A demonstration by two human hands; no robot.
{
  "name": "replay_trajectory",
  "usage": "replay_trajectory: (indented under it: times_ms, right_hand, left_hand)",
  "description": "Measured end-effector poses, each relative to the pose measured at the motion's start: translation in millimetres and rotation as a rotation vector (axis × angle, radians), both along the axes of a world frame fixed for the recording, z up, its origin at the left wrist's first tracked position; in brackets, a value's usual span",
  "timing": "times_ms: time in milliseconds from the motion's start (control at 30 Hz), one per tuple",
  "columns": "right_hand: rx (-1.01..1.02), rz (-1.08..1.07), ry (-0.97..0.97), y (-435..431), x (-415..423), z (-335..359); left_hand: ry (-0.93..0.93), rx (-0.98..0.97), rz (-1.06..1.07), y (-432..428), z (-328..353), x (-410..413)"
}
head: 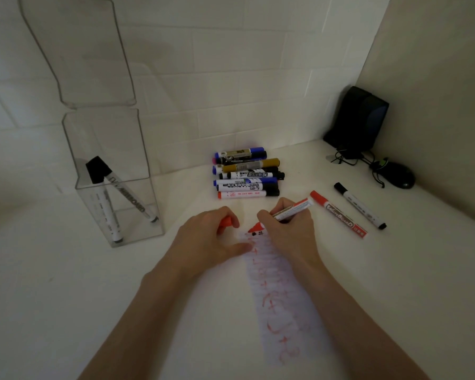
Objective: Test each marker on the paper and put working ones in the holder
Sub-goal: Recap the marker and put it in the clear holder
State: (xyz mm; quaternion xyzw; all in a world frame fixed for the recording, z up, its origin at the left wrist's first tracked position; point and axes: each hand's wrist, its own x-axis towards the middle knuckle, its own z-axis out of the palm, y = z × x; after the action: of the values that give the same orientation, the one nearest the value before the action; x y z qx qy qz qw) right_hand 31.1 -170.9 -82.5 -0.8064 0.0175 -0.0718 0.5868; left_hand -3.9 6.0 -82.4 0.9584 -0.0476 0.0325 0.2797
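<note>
My right hand (288, 234) grips an uncapped red marker (292, 210) with its tip down on the top end of a narrow strip of paper (280, 303) covered in red scribbles. My left hand (211, 242) curls round the red cap (226, 222), and its thumb presses on the paper's left edge. A pile of several markers (246, 174) lies behind the hands. At the left stands the clear plastic holder (113, 171), lid open, with two black-capped markers (113, 193) inside.
A red whiteboard marker (339, 214) and a black marker (361, 206) lie apart at the right of the white table. A black speaker (357, 119), cables and a black mouse (401, 175) sit in the far right corner by the wall.
</note>
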Motion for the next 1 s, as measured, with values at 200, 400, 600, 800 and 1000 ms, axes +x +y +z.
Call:
replay_trajectory:
  times_ms: [200, 400, 600, 800, 1000]
  right_hand:
    - [-0.056, 0.060, -0.014, 2.0, -2.5, -0.4]
    - [-0.045, 0.017, -0.034, -1.4, -0.6, -2.6]
    - [-0.049, 0.040, -0.035, 1.9, -1.7, -2.7]
    - [-0.049, 0.011, -0.044, -0.3, -0.2, -3.1]
    - [-0.040, 0.060, -0.014, 1.5, -2.3, -0.9]
  left_hand:
    - [-0.040, -0.003, -0.035, 3.1, -4.9, 2.4]
    - [-0.025, 0.036, -0.053, 3.4, -5.1, 4.9]
    - [-0.029, 0.042, -0.058, 3.4, -6.5, 5.6]
    - [-0.037, 0.051, -0.051, 4.8, -8.9, 6.0]
    - [-0.040, 0.050, -0.054, 3.8, -7.3, 4.8]
